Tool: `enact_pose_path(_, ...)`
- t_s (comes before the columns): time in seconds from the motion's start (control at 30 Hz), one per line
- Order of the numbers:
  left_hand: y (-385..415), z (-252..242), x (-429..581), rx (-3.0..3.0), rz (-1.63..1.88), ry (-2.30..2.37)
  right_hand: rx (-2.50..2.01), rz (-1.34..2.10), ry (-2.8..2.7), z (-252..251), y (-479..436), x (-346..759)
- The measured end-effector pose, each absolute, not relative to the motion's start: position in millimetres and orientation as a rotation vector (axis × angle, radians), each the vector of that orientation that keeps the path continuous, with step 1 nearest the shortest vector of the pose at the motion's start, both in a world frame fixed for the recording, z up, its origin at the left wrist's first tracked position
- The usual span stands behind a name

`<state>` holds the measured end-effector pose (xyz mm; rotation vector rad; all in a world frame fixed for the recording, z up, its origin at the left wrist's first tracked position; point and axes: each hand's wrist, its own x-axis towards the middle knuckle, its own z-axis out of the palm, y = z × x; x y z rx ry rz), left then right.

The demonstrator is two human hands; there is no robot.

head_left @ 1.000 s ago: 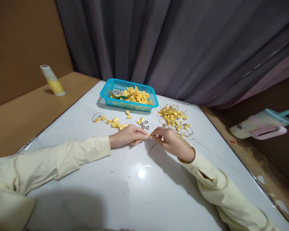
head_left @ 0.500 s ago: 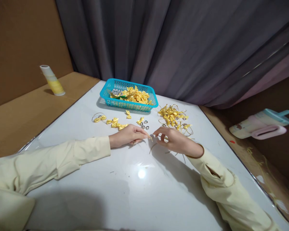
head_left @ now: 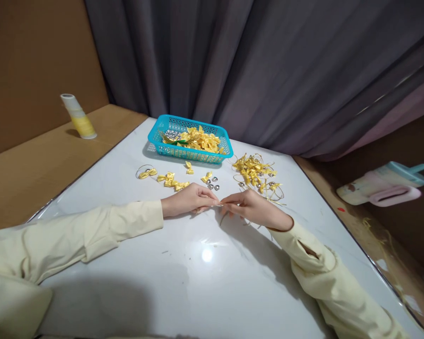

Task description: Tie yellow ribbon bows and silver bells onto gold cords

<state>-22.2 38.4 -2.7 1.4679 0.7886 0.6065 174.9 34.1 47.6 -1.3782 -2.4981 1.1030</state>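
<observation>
My left hand (head_left: 189, 199) and my right hand (head_left: 252, 207) meet fingertip to fingertip on the white table (head_left: 205, 263), both in cream sleeves. Each hand pinches a small yellow piece between the fingertips; it is too small to name surely. A thin gold cord (head_left: 223, 217) trails down from under my right hand. Loose yellow ribbon bows (head_left: 169, 179) and small silver bells (head_left: 214, 184) lie just beyond my left hand. A heap of bows with gold cord loops (head_left: 254, 172) lies beyond my right hand.
A turquoise basket (head_left: 169, 149) with yellow bows stands at the back. A yellow-and-white thread spool (head_left: 77, 116) stands on the brown ledge at the left. A pink and blue object (head_left: 385, 188) lies at the right. Grey curtains hang behind.
My right hand pulled back a little from the left hand half a second ago, then closed in again so the fingertips touch. My left hand stayed put.
</observation>
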Motion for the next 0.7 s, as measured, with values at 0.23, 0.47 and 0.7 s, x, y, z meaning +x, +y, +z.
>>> enact_pose_path(0.23,38.9,-3.3,-22.4,1.486,0.609,0.788,-1.486,1.414,-2.295,49.6,37.3,175.4)
enact_pose_path(0.47,38.7,-1.8,-21.7,1.453,0.624,0.813,-1.462,1.605,-2.204,53.8,45.3,184.5)
enact_pose_path(0.7,37.4,0.4,-21.5,1.443,0.620,0.819,-1.447,1.779,-2.129,48.9,52.5,194.2)
